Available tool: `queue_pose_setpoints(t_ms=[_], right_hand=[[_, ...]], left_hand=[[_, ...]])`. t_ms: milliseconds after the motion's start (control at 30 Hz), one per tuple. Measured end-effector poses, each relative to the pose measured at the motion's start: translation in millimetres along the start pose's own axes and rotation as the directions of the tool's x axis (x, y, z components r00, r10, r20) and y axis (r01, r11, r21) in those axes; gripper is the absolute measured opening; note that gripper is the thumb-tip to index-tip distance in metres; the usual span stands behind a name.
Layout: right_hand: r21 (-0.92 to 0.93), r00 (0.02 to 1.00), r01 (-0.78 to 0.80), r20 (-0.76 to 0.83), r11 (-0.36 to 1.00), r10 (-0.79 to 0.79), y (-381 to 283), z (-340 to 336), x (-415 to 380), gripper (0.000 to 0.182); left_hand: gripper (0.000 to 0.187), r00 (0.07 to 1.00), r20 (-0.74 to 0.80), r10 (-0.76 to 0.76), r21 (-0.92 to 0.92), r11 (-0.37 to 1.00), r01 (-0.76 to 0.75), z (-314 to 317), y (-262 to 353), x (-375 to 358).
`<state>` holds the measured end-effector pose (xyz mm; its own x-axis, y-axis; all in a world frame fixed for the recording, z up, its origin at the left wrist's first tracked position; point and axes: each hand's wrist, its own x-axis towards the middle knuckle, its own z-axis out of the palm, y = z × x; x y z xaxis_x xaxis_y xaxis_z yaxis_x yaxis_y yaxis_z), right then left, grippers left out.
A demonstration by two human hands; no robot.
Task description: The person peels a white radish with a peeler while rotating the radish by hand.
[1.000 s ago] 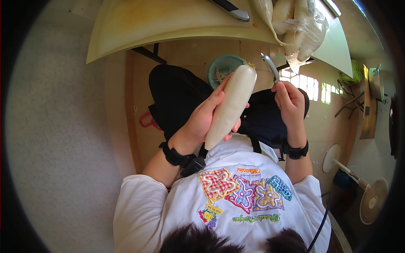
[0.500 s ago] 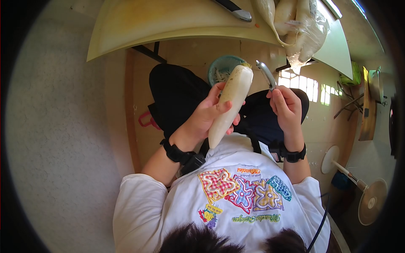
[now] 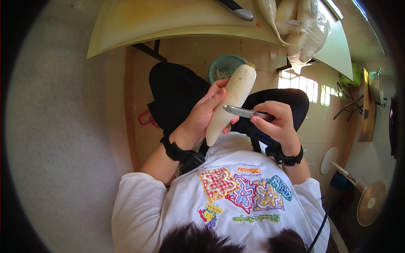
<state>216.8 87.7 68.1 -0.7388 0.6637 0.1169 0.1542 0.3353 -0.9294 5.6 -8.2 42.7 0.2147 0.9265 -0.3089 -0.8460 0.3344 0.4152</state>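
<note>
A long white daikon radish (image 3: pixel 240 86) lies tilted across my left hand (image 3: pixel 206 107), whose fingers wrap round its middle. Its stem end points up and away, and its narrow tip points toward my shirt. In my right hand (image 3: pixel 276 120) is a metal vegetable peeler (image 3: pixel 242 111), held by its handle. The peeler's head overlaps the lower half of the radish, close to my left thumb. Beyond the radish, a light-blue basin (image 3: pixel 213 67) with pale peelings inside stands on the floor between my knees.
A table (image 3: pixel 168 37) spans the far side, with a dark-handled knife (image 3: pixel 236 9) on it. More daikon radishes in a clear plastic bag (image 3: pixel 301 42) hang over its edge. A fan (image 3: pixel 371 202) stands at the right, and a pink object (image 3: pixel 145 119) lies on the floor at left.
My right hand has swung the peeler from upright beside the radish down and left across its lower half. The radish has shifted slightly in my left hand.
</note>
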Motion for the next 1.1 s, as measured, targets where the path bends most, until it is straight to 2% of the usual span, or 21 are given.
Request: queue_pose_setpoints(t_ms=[100,167,333,567,767,833,867,1100], right_hand=[[-0.094,0.997,-0.031,0.062,0.995,0.036,-10,0,2,0.021],[-0.100,0.998,-0.022,0.053,0.995,0.027,-8,2,1,0.021],[-0.119,0.997,-0.024,0.064,0.993,0.032,-6,4,0,0.018],[-0.158,0.999,0.041,0.009,0.987,-0.040,-2,6,-1,0.019],[-0.182,0.999,0.045,-0.003,0.982,-0.046,0,9,-1,0.016],[-0.182,0.991,-0.087,-0.113,0.979,0.067,2,7,0,0.018],[-0.167,0.990,-0.079,-0.131,0.983,0.057,5,5,1,0.019],[-0.188,0.989,-0.139,-0.076,0.972,0.126,1,5,4,0.020]], left_hand=[[0.050,1.000,-0.028,0.004,0.035,0.999,-0.003,1,0,0],[0.053,0.998,-0.063,0.007,0.067,0.998,-0.003,5,2,0],[0.059,0.999,-0.041,0.002,0.089,0.996,0.001,7,3,-1],[0.068,1.000,0.012,-0.014,0.067,0.998,0.013,2,3,0],[0.066,1.000,-0.003,-0.030,0.075,0.997,0.030,2,4,-2],[0.066,0.999,0.021,-0.036,0.051,0.998,0.035,-2,2,-2],[0.065,0.998,0.045,-0.041,0.029,0.999,0.039,-4,2,-1],[0.063,1.000,-0.005,-0.022,0.018,1.000,0.022,-4,2,-3]])
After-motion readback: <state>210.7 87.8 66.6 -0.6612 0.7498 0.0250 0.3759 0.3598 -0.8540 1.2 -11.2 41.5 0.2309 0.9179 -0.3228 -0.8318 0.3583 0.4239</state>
